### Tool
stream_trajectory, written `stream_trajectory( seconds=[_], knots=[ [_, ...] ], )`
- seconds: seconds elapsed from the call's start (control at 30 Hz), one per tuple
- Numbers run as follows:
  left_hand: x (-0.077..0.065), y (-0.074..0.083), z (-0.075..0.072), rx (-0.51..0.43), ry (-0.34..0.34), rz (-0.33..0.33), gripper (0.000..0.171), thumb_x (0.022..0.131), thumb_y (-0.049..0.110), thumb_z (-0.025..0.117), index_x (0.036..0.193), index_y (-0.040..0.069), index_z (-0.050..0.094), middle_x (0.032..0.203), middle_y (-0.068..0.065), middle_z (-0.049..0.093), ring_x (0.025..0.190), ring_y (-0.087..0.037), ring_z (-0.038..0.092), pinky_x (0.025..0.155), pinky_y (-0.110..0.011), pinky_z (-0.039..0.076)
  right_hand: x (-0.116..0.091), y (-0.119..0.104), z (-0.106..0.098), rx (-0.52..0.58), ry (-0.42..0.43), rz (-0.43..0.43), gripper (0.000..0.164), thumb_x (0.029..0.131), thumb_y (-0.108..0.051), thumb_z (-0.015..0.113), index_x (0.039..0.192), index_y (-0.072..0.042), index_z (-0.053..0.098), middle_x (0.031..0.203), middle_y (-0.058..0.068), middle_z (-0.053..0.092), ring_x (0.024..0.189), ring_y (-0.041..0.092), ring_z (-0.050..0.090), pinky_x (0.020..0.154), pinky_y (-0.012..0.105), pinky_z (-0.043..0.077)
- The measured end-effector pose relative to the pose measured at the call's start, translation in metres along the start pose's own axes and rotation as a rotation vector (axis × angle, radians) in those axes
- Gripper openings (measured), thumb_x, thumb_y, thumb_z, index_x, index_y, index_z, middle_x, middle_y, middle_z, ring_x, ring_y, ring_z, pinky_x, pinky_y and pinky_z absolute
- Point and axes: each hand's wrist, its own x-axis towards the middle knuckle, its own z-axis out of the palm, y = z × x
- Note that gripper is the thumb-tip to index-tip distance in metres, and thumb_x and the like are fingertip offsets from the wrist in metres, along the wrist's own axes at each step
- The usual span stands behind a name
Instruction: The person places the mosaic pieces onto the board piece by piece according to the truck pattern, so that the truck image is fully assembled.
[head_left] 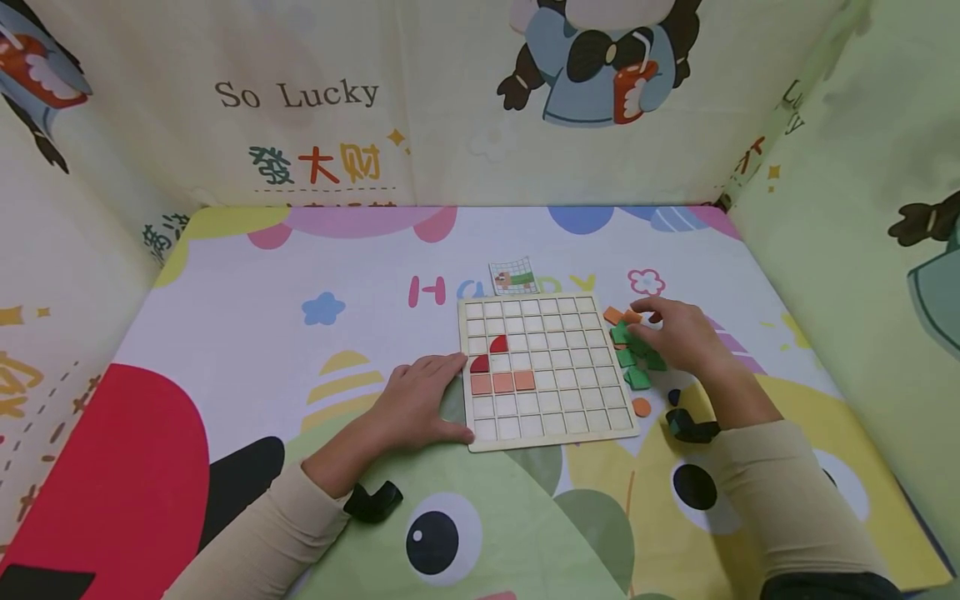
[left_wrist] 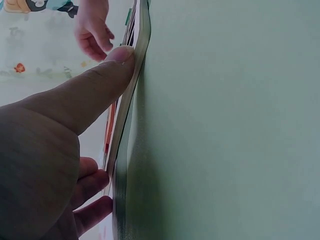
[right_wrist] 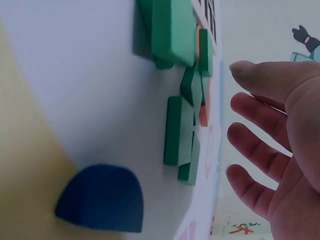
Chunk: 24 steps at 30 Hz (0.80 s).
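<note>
A wooden grid board (head_left: 555,422) lies flat on the patterned tablecloth. Two red quarter-round pieces (head_left: 480,363) and a row of three salmon squares (head_left: 502,382) sit in its cells on the left side. My left hand (head_left: 416,402) rests along the board's left edge; in the left wrist view its thumb (left_wrist: 100,90) touches the rim. Over a loose pile of green pieces (head_left: 637,378) and orange pieces (head_left: 613,315) hovers my right hand (head_left: 678,335). Its fingers (right_wrist: 257,150) are loosely bent, with nothing visible between them in the right wrist view.
A small picture card (head_left: 514,277) with a gridded drawing lies at the board's far edge. Near the board's right front corner are an orange disc (head_left: 641,407) and a dark blue rounded piece (right_wrist: 102,200). Printed cloth walls (head_left: 450,150) enclose the table's back and sides.
</note>
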Motion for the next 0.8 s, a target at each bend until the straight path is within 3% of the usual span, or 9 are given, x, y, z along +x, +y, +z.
stream_trajectory(
  seconds=[0.8],
  knots=[
    [0.001,-0.002,0.001,0.015,0.003,0.007,0.107,0.073,0.057,0.083,0.156,0.011,0.034,0.154,-0.006,0.042,0.140,-0.027,0.036,0.103,-0.054,0.032,0.015,0.015,0.004,-0.045,-0.043,0.041,0.036,0.098,-0.014,0.059,0.131,0.001,0.059,0.120,0.031,0.060,0.107,0.046,0.053,0.094,0.058,0.043]
  ],
)
